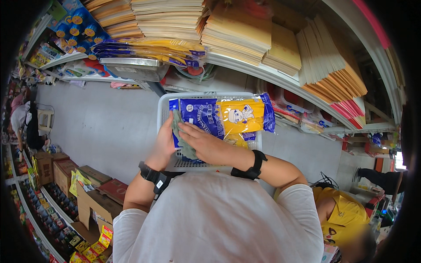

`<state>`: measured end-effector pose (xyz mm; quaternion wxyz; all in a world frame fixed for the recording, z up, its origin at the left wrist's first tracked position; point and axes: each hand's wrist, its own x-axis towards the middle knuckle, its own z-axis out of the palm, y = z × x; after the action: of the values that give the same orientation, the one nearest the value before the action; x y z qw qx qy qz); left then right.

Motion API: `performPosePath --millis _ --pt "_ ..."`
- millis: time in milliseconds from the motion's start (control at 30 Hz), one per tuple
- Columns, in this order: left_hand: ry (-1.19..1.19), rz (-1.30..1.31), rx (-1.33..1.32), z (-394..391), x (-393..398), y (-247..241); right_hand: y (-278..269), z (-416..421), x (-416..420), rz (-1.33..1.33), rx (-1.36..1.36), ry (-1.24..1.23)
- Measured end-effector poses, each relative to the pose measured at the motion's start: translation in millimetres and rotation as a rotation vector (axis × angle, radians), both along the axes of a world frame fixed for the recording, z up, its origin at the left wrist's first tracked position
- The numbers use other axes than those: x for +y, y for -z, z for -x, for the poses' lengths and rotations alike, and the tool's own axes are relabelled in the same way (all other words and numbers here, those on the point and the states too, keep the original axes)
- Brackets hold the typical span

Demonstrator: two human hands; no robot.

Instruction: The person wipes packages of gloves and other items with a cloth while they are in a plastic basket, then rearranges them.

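A white plastic basket (160, 110) is in front of me with packaged rubber gloves in it. On top lies a blue and yellow glove packet (243, 115), its yellow end reaching over the basket's right rim. My left hand (166, 141) holds the packet's left edge, thumb up. A grey-green cloth (185, 148) lies over that end of the packet, and my right hand (204, 141) presses on it with the fingers extended together. More packets, partly hidden, show beneath.
Ahead, a shelf (230, 64) bears stacks of paper (236, 36) and a pile of glove packets (148, 49) on a metal tray (131, 62). Cardboard boxes (65, 171) and bottle shelves stand at the left. A person in yellow (345, 213) is at the lower right; another person (23, 118) bends at the far left.
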<state>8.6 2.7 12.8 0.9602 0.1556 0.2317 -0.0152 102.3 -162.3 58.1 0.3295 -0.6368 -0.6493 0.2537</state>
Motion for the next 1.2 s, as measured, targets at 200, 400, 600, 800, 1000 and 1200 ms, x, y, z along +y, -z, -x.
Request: performPosePath --millis 200,400,600,800,1000,1200 --pt "-0.009 0.075 0.015 3.9 -7.4 -3.2 -9.8 -19.3 0.0 -0.083 -0.165 0.037" --pt "0.079 0.021 -0.002 3.6 -21.4 -19.7 12.2 -46.3 23.9 -0.106 -0.139 0.517" --pt "0.042 0.032 -0.022 1.2 -16.0 -20.6 14.1 -26.0 18.5 -0.081 -0.018 0.231" --pt "-0.03 0.044 -0.085 -3.8 -3.9 -7.9 11.5 -16.4 -1.1 -0.128 -0.02 -0.035" --pt "-0.054 0.011 -0.043 -8.8 -5.0 -10.1 -3.9 -28.5 -28.9 -0.021 -0.089 -0.11" --pt "-0.037 -0.012 -0.01 -3.9 3.7 -6.3 5.0 -53.3 -61.8 0.152 -0.182 0.047"
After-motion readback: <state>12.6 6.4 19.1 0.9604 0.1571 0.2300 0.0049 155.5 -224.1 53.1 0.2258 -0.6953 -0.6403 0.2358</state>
